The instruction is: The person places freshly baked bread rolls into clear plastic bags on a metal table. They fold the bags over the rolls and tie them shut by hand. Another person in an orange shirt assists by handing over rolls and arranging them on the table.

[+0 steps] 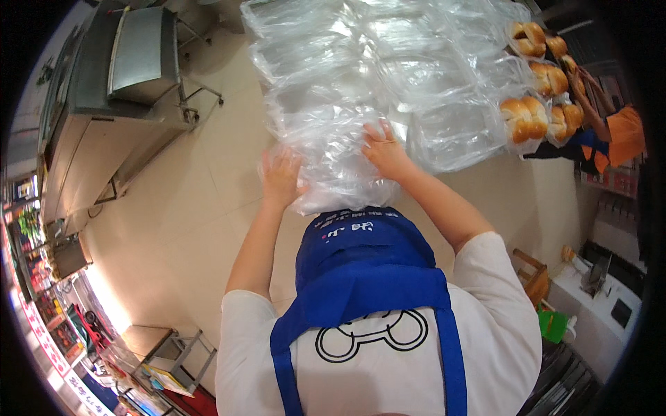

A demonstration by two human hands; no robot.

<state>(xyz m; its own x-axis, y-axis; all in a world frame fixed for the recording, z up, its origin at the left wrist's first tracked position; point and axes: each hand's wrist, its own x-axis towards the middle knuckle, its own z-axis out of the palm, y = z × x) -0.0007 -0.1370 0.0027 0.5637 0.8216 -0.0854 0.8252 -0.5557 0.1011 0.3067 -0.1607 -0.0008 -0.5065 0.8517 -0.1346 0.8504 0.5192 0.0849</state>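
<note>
A clear plastic bag (336,163) lies crumpled at the near edge of a work surface, one of several set out in rows. On its left side rests my left hand (281,178), fingers spread and partly behind the film. My right hand (386,154) presses on the bag's right side with its fingers apart. Beyond it stretch more clear bags (312,59), and another flat bag (454,135) lies to the right. Farther right, golden bread loaves (524,119) sit in clear bags.
At the right edge a person in an orange top (624,135) reaches toward the loaves. A steel counter (142,55) on wheels stands at the far left. A wooden stool (531,274) and a white counter (590,305) are at the lower right. Tiled floor (177,222) shows on my left.
</note>
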